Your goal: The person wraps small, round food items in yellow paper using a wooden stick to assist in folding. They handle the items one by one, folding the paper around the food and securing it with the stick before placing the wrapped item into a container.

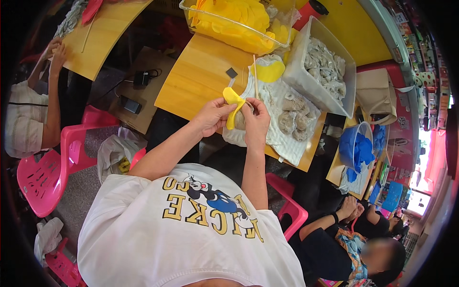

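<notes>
A folded yellow fabric piece (231, 95) is pinched between my two hands over the table's near edge. My left hand (214, 116) grips its left side with thumb and fingers. On the other side, my right hand (257, 118) pinches the yellow piece at its right edge. A small grey-brown bundle (239, 121) shows just below the yellow piece, partly hidden by my fingers. Beyond my right hand, a thin wooden stick (256, 75) lies on a white cloth (272, 95). Another yellow piece (269, 73) rests at the cloth's far end. Several filled plastic bags (296, 116) sit on it to the right.
A clear bin (236, 34) of yellow pieces stands at the back, beside a translucent bin (299, 61) of small bags. A small dark square (231, 73) lies on the wooden table (200, 68). Co-workers sit left and right. Pink chairs (66, 154) flank me.
</notes>
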Demonstrator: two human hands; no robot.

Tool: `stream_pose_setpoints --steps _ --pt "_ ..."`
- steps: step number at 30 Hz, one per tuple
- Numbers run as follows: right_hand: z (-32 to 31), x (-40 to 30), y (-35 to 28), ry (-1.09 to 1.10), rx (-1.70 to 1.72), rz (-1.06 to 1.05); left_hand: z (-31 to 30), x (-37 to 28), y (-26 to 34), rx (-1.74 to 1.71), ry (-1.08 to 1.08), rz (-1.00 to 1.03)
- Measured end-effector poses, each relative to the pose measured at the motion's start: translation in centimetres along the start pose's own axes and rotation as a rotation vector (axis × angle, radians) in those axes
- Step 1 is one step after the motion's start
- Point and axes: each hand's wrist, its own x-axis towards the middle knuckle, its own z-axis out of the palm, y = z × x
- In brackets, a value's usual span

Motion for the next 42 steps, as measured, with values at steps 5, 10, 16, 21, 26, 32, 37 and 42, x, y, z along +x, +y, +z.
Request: stream_pose_setpoints --steps 5,10,16,21,26,32,37,42 --pt "-0.5 -1.1 0.1 -0.045 -0.123 -0.006 -0.6 0.0 0.2 -0.101 -0.017 -0.033" --pt "-0.1 -1.8 -0.5 -0.104 -0.340 -0.100 -1.0 0.1 -0.1 -0.079 0.016 -0.032" --pt "-0.6 -1.7 0.3 -0.172 -0.130 -0.151 -1.1 -0.8 0.5 0.191 -0.043 -0.055" --pt "-0.9 -2.0 0.2 -0.175 -0.004 0.078 -1.1 -1.0 1.1 0.352 -0.103 -0.133" --pt "-2.6 -0.9 -1.9 -0.164 0.350 0.117 -0.2 -2.4 0.3 0.372 -0.213 -0.179" --pt "-3.8 0.7 -1.2 -0.170 0.167 0.177 -0.7 -2.0 -0.3 0.278 -0.247 -0.208" --pt "-2.9 0.3 -0.8 -0.231 0.156 0.164 -0.2 -1.8 -0.5 0.267 -0.159 -0.069" --pt "-2.3 0.0 -0.1 -0.233 0.014 0.075 -0.6 -1.2 -0.7 0.100 -0.017 0.040"
